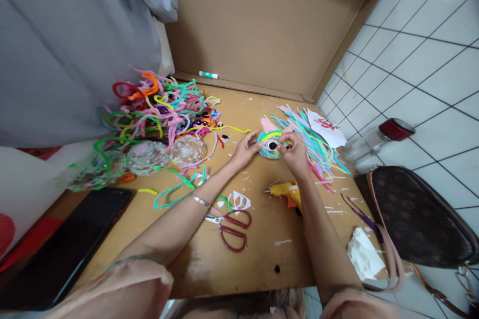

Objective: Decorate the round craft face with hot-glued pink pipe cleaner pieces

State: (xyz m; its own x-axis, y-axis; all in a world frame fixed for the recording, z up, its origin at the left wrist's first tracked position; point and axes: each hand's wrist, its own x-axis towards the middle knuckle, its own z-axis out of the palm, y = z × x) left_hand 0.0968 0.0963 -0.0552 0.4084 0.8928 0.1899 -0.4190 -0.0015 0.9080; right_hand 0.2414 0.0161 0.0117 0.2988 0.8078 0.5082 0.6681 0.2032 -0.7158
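A round craft disc [270,146] wrapped in green and yellow pipe cleaner lies flat on the cardboard sheet [239,239]. It has a pink ear piece and a black-and-white eye at its middle. My left hand [247,148] holds the disc's left edge with its fingertips. My right hand [295,152] pinches at the eye from the right. A fan of coloured strips [318,147] spreads out behind the disc.
A yellow glue gun [286,192] lies near my right wrist, red scissors [230,227] by my left forearm. A heap of pipe cleaners [164,107] and clear discs [187,150] sit left. A phone [67,249], jar [374,142], handbag [415,219] and glue stick [208,75] surround.
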